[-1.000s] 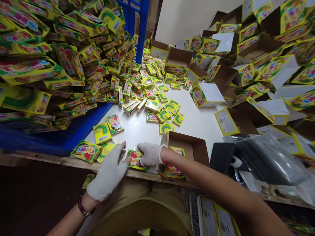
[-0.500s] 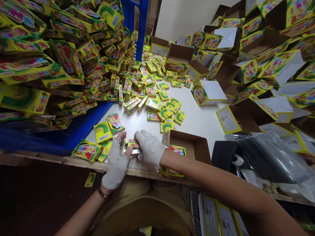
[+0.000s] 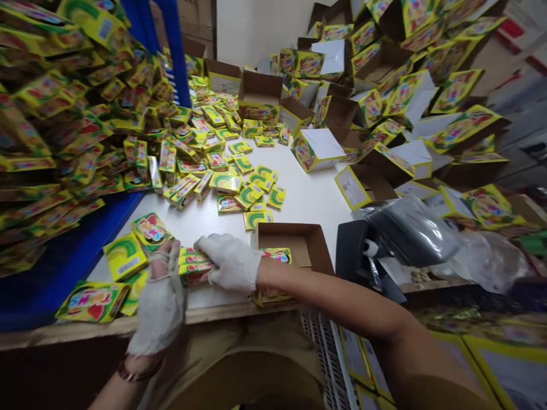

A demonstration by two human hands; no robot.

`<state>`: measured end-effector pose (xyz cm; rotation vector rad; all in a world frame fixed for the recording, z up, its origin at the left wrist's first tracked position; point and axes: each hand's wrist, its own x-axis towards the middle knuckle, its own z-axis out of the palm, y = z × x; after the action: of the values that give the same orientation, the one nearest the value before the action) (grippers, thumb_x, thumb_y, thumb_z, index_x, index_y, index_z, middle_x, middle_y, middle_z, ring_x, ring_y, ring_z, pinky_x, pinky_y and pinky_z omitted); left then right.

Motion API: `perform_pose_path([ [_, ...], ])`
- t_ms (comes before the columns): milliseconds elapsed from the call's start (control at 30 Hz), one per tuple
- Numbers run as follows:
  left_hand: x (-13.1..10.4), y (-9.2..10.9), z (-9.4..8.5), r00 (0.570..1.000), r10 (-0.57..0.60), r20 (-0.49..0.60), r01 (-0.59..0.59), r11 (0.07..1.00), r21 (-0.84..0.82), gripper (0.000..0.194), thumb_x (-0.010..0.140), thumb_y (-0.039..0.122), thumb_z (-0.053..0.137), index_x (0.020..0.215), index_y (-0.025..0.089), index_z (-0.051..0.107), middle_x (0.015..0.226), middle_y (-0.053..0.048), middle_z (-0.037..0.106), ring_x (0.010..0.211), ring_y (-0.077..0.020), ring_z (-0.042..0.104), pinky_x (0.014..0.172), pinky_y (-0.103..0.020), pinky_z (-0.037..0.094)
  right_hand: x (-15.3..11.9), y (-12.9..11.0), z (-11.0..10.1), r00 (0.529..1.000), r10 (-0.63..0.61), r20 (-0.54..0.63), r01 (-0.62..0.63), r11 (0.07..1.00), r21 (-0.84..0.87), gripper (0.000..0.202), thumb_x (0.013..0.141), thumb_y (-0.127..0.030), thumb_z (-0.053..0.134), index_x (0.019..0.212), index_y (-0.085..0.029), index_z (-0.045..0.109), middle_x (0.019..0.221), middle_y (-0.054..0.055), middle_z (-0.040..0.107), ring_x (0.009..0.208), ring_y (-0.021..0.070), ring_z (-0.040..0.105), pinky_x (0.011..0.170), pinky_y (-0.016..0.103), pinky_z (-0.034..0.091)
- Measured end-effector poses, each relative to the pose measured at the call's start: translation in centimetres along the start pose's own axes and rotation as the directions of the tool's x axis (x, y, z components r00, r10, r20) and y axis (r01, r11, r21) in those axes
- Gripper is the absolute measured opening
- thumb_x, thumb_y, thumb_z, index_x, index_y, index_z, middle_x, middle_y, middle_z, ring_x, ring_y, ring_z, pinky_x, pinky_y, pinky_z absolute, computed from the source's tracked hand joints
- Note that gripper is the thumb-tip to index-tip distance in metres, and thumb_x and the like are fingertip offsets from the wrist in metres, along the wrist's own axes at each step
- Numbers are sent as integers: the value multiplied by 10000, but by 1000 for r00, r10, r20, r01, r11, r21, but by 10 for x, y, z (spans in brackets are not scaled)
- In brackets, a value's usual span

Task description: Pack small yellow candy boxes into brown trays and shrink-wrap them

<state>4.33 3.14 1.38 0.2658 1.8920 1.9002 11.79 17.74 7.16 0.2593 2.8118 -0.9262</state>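
Note:
Near the table's front edge, my right hand (image 3: 231, 262), in a white glove with bare fingertips, grips the right end of a small stack of yellow-green candy packs (image 3: 194, 265). My left hand (image 3: 161, 293), gloved the same way, presses its fingers against the stack's left end. Just right of my right hand stands an open brown-lined carton (image 3: 314, 245) with some packs inside, partly hidden by my forearm. Left of my left hand lie several loose packs, among them a yellow one (image 3: 125, 256) and one with red fruit pictures (image 3: 92, 300).
Packs heap over a blue crate (image 3: 102, 239) at the left and spread across the white table (image 3: 307, 193). Open display cartons (image 3: 318, 149) pile up at the back right. A black tape dispenser (image 3: 352, 250) and plastic bags (image 3: 414, 230) lie to the right.
The view has shifted right. Between my hands, the packs now show as an aligned stack with their printed sides facing up. My right hand has moved slightly away from my left fingers.

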Motion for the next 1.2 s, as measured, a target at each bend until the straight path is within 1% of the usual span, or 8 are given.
perform_pose_path([
  [100, -14, 22, 14, 927, 346, 146, -371, 904, 211, 385, 928, 480, 497, 1226, 266, 616, 1323, -53, 617, 1237, -229, 572, 1133, -408, 432, -44, 23, -53, 976, 90, -197, -2, 914, 407, 530, 826, -319, 684, 1312, -174, 526, 1241, 70, 615, 1087, 196, 590, 963, 350, 482],
  [167, -30, 34, 37, 753, 463, 468, -618, 741, 263, 252, 934, 374, 509, 1114, 299, 668, 1192, -32, 675, 1125, -213, 627, 1036, -388, 503, -78, 50, -78, 950, 202, -236, -10, 781, 625, 525, 837, -402, 656, 1297, -164, 567, 1240, 71, 624, 1083, 203, 607, 933, 354, 506],
  [267, -52, 42, 87, 471, 254, 845, -783, 562, 267, 248, 932, 353, 484, 1012, 257, 698, 1073, -87, 691, 1038, -264, 635, 929, -441, 533, -119, 95, -85, 896, 386, -218, -76, 618, 782, 692, 730, -570, 741, 1265, -150, 616, 1198, 86, 654, 1030, 218, 639, 895, 352, 524],
  [400, -63, 31, 139, 541, 6, 841, -816, 244, 524, 446, 795, 515, 653, 1001, 122, 702, 1060, -224, 639, 1041, -398, 571, 909, -574, 466, -138, 127, -65, 847, 520, -112, -209, 520, 828, 784, 651, -612, 790, 1244, -122, 639, 1151, 104, 674, 968, 208, 655, 877, 347, 531],
  [500, -60, 21, 147, 539, -31, 842, -830, 152, 537, 490, 767, 550, 670, 999, 121, 708, 1061, -230, 643, 1028, -396, 574, 895, -554, 466, -137, 131, -56, 860, 500, -103, -250, 589, 769, 711, 704, -568, 751, 1250, -126, 639, 1150, 90, 669, 983, 207, 644, 876, 342, 529],
  [733, -68, 15, 137, 551, -12, 834, -820, 175, 545, 604, 799, 461, 664, 1219, 26, 650, 1357, -293, 549, 1268, -429, 497, 1076, -559, 383, -131, 128, -58, 855, 503, -126, -398, 793, 462, 508, 765, -356, 660, 1217, -124, 676, 1104, 92, 663, 1002, 223, 607, 915, 349, 494],
  [1000, -76, 10, 140, 606, -138, 783, -757, 202, 621, 689, 817, 426, 655, 1361, 15, 556, 1362, -269, 563, 1275, -414, 507, 1087, -527, 408, -117, 144, -39, 806, 592, 5, -470, 635, 613, 345, 831, -406, 574, 1049, -154, 661, 796, 7, 606, 669, 126, 514, 650, 244, 447],
  [1200, -75, 8, 136, 603, -73, 795, -769, 212, 603, 674, 818, 425, 646, 1334, -1, 571, 1328, -282, 574, 1247, -423, 521, 1048, -533, 446, -100, 149, -45, 779, 625, 44, -591, 709, 384, 131, 819, -259, 546, 718, -180, 570, 622, -31, 498, 611, 113, 433, 581, 226, 355],
])
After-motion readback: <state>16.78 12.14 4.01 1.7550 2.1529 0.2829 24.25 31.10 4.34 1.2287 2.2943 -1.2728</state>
